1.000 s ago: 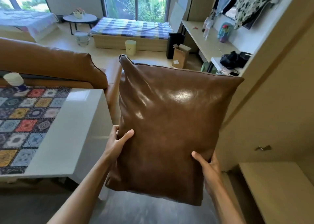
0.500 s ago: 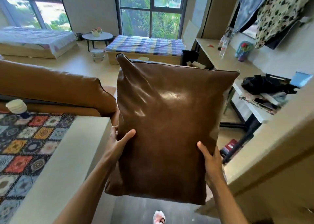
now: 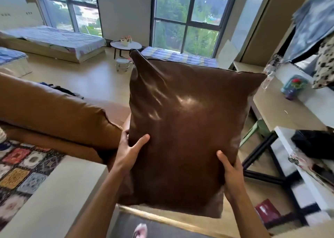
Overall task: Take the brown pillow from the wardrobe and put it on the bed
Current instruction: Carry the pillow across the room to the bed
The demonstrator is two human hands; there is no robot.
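A shiny dark brown leather pillow [image 3: 186, 125] is held upright in front of me and fills the middle of the view. My left hand [image 3: 129, 148] grips its lower left edge, thumb on the front. My right hand [image 3: 230, 172] grips its lower right edge, thumb on the front. One low bed with a blue checked cover [image 3: 182, 57] lies under the far window, partly hidden behind the pillow's top. Another low bed [image 3: 54, 41] with a pale cover stands at the far left. The wardrobe is out of view.
A tan leather sofa back [image 3: 54, 111] runs along the left. A white table with a patterned tile cloth [image 3: 19, 176] is at the near left. A round side table [image 3: 126, 45] stands between the beds. A desk [image 3: 282, 109] and black-framed shelves [image 3: 267, 165] line the right.
The view has lifted and advanced into the room; the wardrobe panel at the right has dropped out of sight. The pillow stays upright in both hands, with the same grip.
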